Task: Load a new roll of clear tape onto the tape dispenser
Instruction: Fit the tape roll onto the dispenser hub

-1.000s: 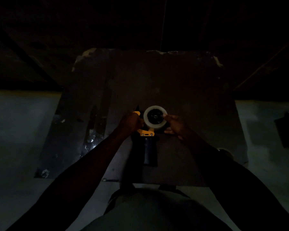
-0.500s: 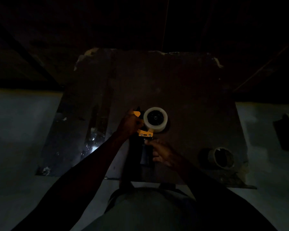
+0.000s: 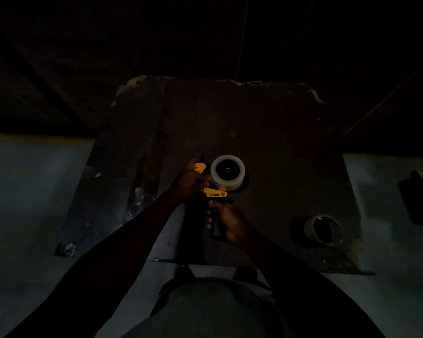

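The scene is very dim, so fine detail is lost, but the main step looks done: the new roll of clear tape sits on the hub of the tape dispenser just above the middle of the frame, its pale ring around the dark hub and its open face turned toward the camera. The dispenser lies on the dark surface, with its yellow metal parts to the left of and below the roll and its dark handle running down toward the person. What seems left is threading: I cannot make out any free end of tape drawn through the roller and over the cutting edge, so that step is probably not yet done, though the dimness may hide it. The left hand comes in from the lower left and closes around the yellow front part of the dispenser, just left of the roll, fingers curled on it. The right hand comes in from the lower right and wraps the handle below the roll, fingertips showing on the handle's left side. Both forearms converge on the tool. An empty-looking tape core stands apart at the lower right of the surface, well clear of both hands.
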Action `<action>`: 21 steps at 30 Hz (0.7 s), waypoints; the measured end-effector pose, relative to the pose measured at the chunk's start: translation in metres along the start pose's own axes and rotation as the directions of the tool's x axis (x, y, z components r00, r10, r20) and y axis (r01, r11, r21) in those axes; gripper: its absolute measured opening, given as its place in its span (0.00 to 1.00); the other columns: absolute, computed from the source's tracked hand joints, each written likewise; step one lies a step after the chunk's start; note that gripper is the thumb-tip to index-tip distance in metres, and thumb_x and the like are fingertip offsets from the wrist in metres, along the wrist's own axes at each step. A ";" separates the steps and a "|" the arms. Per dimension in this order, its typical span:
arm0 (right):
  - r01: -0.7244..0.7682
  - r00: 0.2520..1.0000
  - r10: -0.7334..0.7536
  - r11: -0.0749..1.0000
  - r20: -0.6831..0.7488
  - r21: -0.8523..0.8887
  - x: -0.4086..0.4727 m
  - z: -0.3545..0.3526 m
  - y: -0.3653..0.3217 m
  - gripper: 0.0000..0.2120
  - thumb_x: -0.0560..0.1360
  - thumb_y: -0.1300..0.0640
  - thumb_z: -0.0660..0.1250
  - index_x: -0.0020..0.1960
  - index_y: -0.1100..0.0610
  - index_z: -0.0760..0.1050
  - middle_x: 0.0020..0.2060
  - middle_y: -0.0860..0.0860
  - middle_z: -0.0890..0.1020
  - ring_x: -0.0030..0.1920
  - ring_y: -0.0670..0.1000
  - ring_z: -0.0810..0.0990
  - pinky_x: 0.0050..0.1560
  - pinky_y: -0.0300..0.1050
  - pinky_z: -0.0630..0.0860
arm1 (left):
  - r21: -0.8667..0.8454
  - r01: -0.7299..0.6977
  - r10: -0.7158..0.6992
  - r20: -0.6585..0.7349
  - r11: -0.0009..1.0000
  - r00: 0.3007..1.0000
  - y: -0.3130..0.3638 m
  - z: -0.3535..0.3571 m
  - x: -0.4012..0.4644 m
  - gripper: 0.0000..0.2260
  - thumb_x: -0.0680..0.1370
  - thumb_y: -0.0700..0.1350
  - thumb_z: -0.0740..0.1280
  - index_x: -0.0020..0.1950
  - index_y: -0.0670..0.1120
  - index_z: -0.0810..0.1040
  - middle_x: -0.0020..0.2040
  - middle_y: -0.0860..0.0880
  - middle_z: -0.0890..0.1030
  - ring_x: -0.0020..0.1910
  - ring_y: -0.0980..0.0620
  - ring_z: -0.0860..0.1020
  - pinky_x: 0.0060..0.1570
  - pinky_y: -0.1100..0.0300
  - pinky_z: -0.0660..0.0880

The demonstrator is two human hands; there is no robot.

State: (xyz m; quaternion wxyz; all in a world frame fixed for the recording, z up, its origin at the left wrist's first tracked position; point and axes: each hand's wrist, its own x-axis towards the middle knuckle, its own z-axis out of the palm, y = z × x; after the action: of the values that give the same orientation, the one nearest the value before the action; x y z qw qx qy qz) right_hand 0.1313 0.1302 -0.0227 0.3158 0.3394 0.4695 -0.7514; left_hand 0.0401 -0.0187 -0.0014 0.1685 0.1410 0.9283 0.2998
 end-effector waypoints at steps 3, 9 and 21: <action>0.055 0.997 -0.058 0.996 -0.040 -0.072 -0.001 -0.003 -0.006 0.08 0.78 0.56 0.65 0.41 0.58 0.75 0.28 0.51 0.77 0.23 0.48 0.74 0.25 0.39 0.72 | -0.041 -0.053 0.051 -0.043 0.998 0.998 -0.007 -0.001 -0.011 0.09 0.74 0.46 0.71 0.45 0.42 0.85 0.75 0.38 0.60 0.71 0.48 0.66 0.61 0.65 0.63; 0.095 0.994 -0.100 0.991 -0.050 -0.095 0.000 -0.007 -0.002 0.06 0.78 0.57 0.66 0.43 0.57 0.76 0.29 0.52 0.77 0.24 0.49 0.73 0.25 0.40 0.71 | -0.093 -0.138 0.125 -0.133 0.986 0.983 -0.002 0.004 -0.025 0.09 0.74 0.45 0.70 0.43 0.39 0.84 0.73 0.46 0.63 0.66 0.54 0.67 0.63 0.60 0.67; 0.076 0.995 -0.083 0.991 -0.063 -0.112 0.000 -0.007 -0.006 0.06 0.78 0.56 0.66 0.45 0.57 0.78 0.30 0.52 0.77 0.26 0.49 0.74 0.25 0.41 0.71 | -0.034 0.072 -0.075 -0.111 0.997 0.991 -0.065 -0.021 -0.046 0.19 0.72 0.53 0.68 0.40 0.36 0.83 0.56 0.33 0.79 0.59 0.44 0.76 0.59 0.61 0.64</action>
State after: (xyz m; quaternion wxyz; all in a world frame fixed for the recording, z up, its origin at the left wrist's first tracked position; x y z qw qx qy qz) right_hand 0.1278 0.1390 -0.0216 0.2875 0.3280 0.5336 -0.7246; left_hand 0.0625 -0.0971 -0.0140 0.1290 0.0871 0.9363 0.3148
